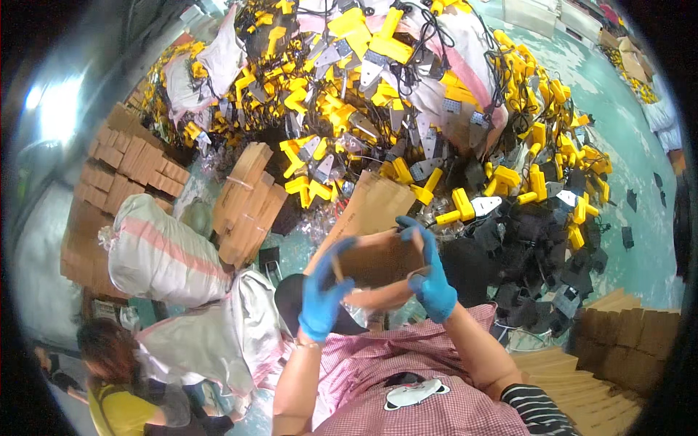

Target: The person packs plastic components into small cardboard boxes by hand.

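Note:
Both my hands wear blue gloves and grip a small brown cardboard box (pixel 382 261) in front of my lap. My left hand (pixel 323 296) is closed round its left side. On the opposite side, my right hand (pixel 433 280) has its fingers bent over the edge. The box looks open toward me, with a lower flap hanging out; its dark inside shows no contents that I can make out. Just beyond it, a flat piece of cardboard (pixel 372 207) leans toward the pile of yellow-handled tools (pixel 342 109) with grey plates and black cords.
Stacked flat cardboard (pixel 251 207) and stuffed white sacks (pixel 167 247) are at the left. A person in a yellow top (pixel 120 400) sits at lower left. Black pieces (pixel 502 247) litter the floor to the right. More cardboard (pixel 618 349) lies at lower right.

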`<state>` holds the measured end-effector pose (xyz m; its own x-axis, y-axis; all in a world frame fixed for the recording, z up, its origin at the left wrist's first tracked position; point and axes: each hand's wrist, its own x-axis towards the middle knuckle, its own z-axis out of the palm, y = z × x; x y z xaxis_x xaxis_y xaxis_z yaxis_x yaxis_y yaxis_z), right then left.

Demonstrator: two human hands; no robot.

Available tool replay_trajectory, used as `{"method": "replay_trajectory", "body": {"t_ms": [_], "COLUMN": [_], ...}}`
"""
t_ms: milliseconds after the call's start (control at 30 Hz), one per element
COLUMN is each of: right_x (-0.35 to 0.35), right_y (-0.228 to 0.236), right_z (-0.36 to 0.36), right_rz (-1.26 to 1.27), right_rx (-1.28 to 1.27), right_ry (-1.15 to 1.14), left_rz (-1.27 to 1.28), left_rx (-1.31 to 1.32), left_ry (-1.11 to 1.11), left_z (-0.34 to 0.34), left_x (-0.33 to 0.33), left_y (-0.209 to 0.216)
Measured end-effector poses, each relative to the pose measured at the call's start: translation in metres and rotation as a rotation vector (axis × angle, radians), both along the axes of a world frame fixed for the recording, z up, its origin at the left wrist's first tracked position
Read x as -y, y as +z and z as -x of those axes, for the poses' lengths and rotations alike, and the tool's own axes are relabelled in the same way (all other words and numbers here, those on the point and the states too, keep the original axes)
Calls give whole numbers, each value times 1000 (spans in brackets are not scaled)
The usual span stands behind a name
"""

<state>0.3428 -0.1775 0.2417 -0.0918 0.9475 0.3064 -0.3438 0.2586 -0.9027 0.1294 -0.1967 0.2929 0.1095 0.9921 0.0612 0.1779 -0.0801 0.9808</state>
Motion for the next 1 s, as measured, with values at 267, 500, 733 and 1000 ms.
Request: {"method": "replay_trajectory", "body": {"t_ms": [267, 500, 733, 1000], "right_x": [38, 81, 97, 80], "right_y": [-6, -12, -10, 19], "right_z": [0, -27, -18, -40], "right_rz": [400, 54, 329, 121], "right_rx": [-32, 423, 73, 707], "right_ry": [-119, -168, -215, -68], "left_rz": [3, -224, 86, -277], "left_rx": [567, -231, 266, -364], "left_ry": [156, -142, -120, -363], "left_z": [-40, -43, -46, -10], "left_x": [37, 48, 67, 65], "left_y": [-38, -47, -60, -62]}}
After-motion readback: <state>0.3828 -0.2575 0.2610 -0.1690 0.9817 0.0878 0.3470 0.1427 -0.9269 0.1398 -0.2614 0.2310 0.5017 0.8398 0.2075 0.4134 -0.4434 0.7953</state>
